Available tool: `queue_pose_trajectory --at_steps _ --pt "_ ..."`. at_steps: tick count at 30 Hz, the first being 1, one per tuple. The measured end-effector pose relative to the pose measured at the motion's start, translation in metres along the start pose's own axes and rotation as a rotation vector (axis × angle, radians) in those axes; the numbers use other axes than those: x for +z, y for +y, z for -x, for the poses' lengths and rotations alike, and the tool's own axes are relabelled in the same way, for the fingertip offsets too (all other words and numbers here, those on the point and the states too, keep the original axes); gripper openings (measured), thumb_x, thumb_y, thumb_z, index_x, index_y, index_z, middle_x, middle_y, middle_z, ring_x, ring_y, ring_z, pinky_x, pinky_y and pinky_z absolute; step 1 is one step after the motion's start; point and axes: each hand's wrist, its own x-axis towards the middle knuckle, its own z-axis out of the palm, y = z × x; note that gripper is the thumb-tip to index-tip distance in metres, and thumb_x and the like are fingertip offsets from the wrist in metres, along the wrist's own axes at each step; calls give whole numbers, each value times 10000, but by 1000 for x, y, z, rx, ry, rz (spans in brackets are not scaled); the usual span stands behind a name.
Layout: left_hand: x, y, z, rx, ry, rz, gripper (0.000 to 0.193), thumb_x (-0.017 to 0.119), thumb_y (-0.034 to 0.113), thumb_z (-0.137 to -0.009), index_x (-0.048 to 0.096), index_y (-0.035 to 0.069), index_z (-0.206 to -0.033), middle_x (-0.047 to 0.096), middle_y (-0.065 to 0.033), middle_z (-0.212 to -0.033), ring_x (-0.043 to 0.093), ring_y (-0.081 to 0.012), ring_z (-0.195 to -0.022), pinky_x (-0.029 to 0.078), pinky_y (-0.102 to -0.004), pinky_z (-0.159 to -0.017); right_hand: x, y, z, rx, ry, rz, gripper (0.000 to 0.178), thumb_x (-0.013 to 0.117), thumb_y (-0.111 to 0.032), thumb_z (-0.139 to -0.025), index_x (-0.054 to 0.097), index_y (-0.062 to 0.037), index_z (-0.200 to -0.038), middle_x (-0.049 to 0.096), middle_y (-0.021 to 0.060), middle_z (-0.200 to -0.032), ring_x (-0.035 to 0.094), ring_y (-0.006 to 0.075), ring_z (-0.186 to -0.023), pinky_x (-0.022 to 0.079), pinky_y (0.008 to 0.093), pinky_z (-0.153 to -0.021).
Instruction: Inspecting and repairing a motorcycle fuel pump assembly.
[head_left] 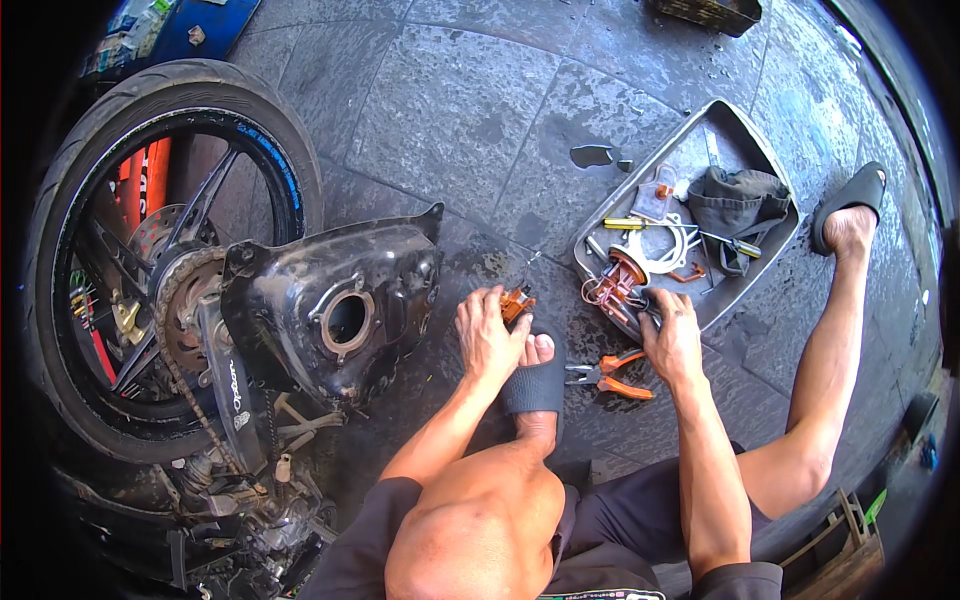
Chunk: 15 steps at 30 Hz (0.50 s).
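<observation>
My left hand is closed on a small orange-brown plastic part, above the toes of my sandalled foot. A thin piece sticks up from this part. At the near edge of a grey tray, my right hand has its fingers curled at the lower end of an orange-brown plastic assembly with wires; its fingertips are partly hidden. Beside the assembly in the tray lie a white ring, a yellow-handled screwdriver, a clear-and-orange piece and a dark cloth.
Orange-handled pliers lie on the tiled floor between my foot and right forearm. To the left stand a motorcycle wheel and a black tank-like metal shell with a round opening. A dark container sits at the far edge.
</observation>
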Motion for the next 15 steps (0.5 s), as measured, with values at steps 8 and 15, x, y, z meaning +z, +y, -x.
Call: queue_pose_trajectory --at_steps 8,15 --pt "-25 -11 -19 6 -152 548 382 771 147 -796 566 12 -1089 605 -116 -980 656 -248 -796 553 -364 -690 -5 -8 5 13 105 -3 372 703 -63 -851 620 -24 -1211 653 192 -1123 587 381 -1102 460 470 -971" --pt "-53 33 -23 -304 -634 1957 398 652 193 -884 540 67 -1244 561 -125 -1105 619 -219 -850 558 -301 -608 -25 -56 24 88 94 -354 224 675 -55 -877 648 2 -1092 667 184 -957 682 350 -865 547 422 -781"
